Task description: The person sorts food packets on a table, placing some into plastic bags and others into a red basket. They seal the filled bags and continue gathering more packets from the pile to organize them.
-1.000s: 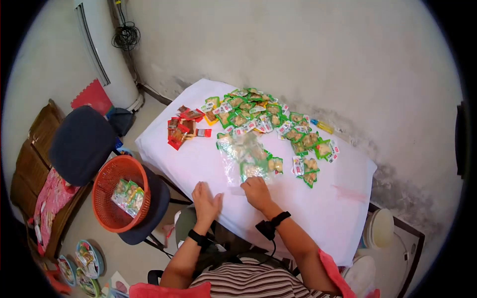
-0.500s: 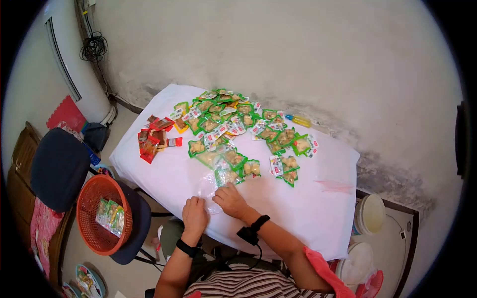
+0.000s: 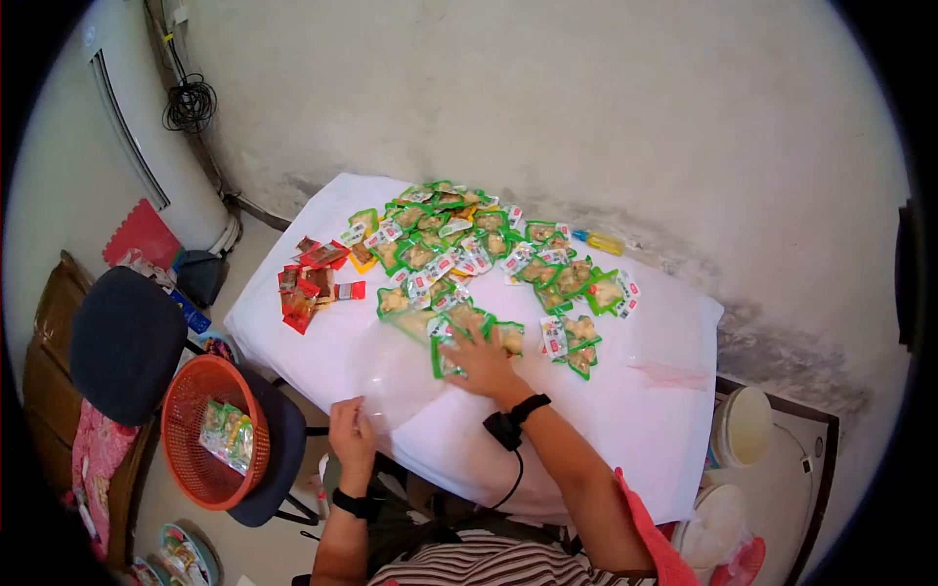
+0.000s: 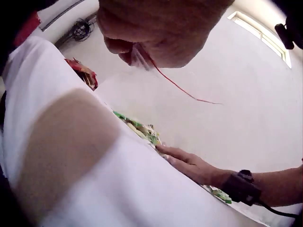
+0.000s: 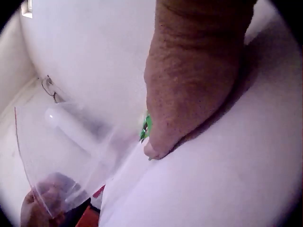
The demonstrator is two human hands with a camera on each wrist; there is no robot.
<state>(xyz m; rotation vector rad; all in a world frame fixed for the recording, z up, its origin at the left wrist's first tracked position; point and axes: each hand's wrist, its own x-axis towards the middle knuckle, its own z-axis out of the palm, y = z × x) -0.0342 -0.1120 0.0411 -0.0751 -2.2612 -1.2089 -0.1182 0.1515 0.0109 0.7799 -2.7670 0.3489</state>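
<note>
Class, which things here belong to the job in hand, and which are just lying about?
Probably the job's:
clear plastic bag, pinched by the left hand
green-edged plastic packets, touched by the right hand
perhaps small red packets

Apparently lying about:
coiled black cable
slim yellow-and-blue object
round whitish bucket

A thin clear plastic bag, red along one edge, is slanting, apparently empty, over the near edge of the white-clothed table; green-edged packets of pale pieces are lying farther in.
</note>
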